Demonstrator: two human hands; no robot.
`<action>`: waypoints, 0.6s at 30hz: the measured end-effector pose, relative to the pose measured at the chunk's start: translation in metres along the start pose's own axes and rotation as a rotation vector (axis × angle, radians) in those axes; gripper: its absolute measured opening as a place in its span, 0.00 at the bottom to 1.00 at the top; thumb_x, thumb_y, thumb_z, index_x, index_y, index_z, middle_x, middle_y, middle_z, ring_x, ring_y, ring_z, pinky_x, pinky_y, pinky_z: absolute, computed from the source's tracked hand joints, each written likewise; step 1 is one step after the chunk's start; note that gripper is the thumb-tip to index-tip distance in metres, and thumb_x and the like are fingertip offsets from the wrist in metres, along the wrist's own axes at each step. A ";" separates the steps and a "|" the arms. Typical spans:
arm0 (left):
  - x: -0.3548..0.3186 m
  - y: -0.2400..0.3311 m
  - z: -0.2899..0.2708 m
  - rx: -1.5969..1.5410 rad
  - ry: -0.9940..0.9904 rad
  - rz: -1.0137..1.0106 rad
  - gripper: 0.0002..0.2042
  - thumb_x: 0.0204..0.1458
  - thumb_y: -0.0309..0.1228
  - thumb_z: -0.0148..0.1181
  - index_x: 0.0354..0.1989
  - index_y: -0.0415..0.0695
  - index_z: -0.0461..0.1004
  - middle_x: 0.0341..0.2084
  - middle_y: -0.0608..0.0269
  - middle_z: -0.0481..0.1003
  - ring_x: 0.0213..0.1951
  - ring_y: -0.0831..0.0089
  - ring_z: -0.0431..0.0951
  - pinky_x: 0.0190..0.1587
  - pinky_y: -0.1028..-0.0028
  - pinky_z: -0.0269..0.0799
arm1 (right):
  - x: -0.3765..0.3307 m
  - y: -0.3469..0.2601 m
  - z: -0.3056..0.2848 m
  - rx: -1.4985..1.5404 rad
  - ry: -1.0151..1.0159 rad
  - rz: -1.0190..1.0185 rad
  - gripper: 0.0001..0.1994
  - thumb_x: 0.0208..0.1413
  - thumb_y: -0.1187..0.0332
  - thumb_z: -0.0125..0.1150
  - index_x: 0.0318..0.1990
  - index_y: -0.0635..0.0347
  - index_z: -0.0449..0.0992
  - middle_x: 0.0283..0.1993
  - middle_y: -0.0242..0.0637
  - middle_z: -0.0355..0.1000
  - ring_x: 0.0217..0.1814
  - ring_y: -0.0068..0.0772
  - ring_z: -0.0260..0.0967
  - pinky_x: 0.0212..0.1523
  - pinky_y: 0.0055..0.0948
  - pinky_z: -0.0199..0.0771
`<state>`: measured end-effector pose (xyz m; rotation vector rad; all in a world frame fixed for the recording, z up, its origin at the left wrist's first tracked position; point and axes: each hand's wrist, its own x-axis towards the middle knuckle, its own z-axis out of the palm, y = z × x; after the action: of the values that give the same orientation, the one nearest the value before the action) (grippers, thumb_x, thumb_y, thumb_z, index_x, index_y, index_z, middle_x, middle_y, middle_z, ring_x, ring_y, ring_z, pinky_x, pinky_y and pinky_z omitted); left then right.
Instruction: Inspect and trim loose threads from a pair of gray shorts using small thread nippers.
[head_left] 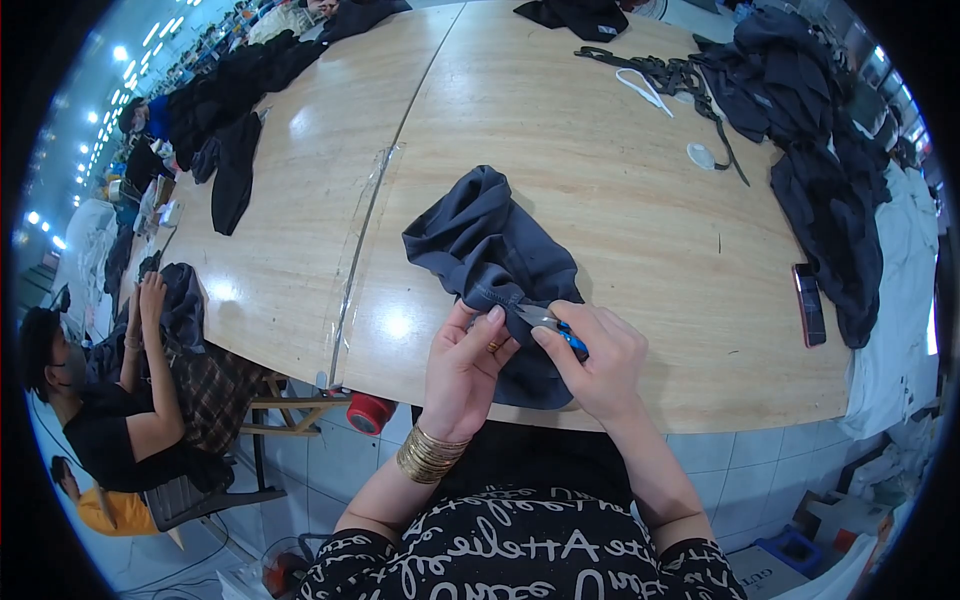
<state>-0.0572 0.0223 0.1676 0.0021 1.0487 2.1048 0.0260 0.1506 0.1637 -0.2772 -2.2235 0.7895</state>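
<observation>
A dark navy garment [490, 240] lies bunched on the wooden table in front of me, part of it hanging near the table's front edge. My left hand [462, 362] is closed on its stitched edge, pinching the fabric between thumb and fingers. In my right hand [602, 362] is a pair of thread snips [570, 338] with a blue handle, gripped with the fingers wrapped round it. The metal blades point left and touch or nearly touch the seam beside my left thumb. Whether a thread lies between the blades is too small to tell.
Dark garments [790, 85] are heaped along the right edge, beside a phone [808, 305] and white cloth [905, 260]. A dark strap [680, 78] and a white disc [700, 156] lie farther back. At the left, a co-worker [125, 410] handles dark fabric. A red object [370, 412] sits below the table edge.
</observation>
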 end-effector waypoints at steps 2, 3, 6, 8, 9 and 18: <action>0.000 0.000 0.001 0.000 0.009 -0.002 0.10 0.55 0.28 0.53 0.45 0.45 0.68 0.37 0.68 0.74 0.39 0.81 0.74 0.45 0.77 0.69 | -0.001 0.001 0.002 0.021 0.018 0.008 0.10 0.44 0.64 0.65 0.31 0.58 0.75 0.23 0.33 0.70 0.21 0.32 0.67 0.21 0.27 0.62; 0.000 0.000 0.001 -0.002 0.008 0.001 0.10 0.55 0.28 0.53 0.45 0.45 0.68 0.37 0.68 0.74 0.39 0.81 0.74 0.45 0.77 0.69 | -0.001 0.001 0.002 0.021 0.018 0.008 0.10 0.44 0.64 0.65 0.31 0.58 0.75 0.23 0.33 0.70 0.21 0.32 0.67 0.21 0.27 0.62; 0.000 -0.001 -0.001 -0.011 0.002 0.004 0.10 0.56 0.28 0.51 0.46 0.45 0.67 0.38 0.66 0.74 0.40 0.80 0.74 0.46 0.76 0.70 | -0.001 -0.001 0.003 0.022 0.021 0.019 0.10 0.44 0.64 0.65 0.31 0.58 0.74 0.23 0.33 0.71 0.21 0.33 0.67 0.21 0.27 0.63; 0.000 -0.002 -0.003 -0.019 -0.004 0.005 0.11 0.57 0.27 0.49 0.48 0.44 0.67 0.39 0.64 0.74 0.40 0.78 0.74 0.46 0.75 0.71 | -0.001 -0.001 0.005 0.033 0.034 0.028 0.09 0.45 0.64 0.65 0.30 0.59 0.74 0.23 0.33 0.71 0.21 0.32 0.67 0.21 0.26 0.63; 0.001 -0.002 -0.004 -0.032 -0.006 0.000 0.11 0.57 0.27 0.49 0.48 0.44 0.66 0.39 0.64 0.74 0.40 0.79 0.74 0.46 0.75 0.71 | -0.001 0.000 0.006 0.033 0.034 0.028 0.09 0.45 0.64 0.65 0.30 0.59 0.74 0.23 0.33 0.71 0.21 0.32 0.67 0.21 0.26 0.63; 0.001 -0.003 -0.005 -0.044 -0.017 -0.006 0.11 0.57 0.27 0.49 0.49 0.44 0.66 0.39 0.65 0.74 0.41 0.79 0.74 0.45 0.76 0.72 | -0.003 0.000 0.007 0.061 0.027 0.029 0.09 0.45 0.64 0.64 0.29 0.59 0.74 0.24 0.33 0.72 0.21 0.32 0.68 0.22 0.27 0.64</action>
<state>-0.0576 0.0201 0.1619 -0.0049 0.9907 2.1189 0.0228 0.1468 0.1582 -0.2890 -2.1700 0.8625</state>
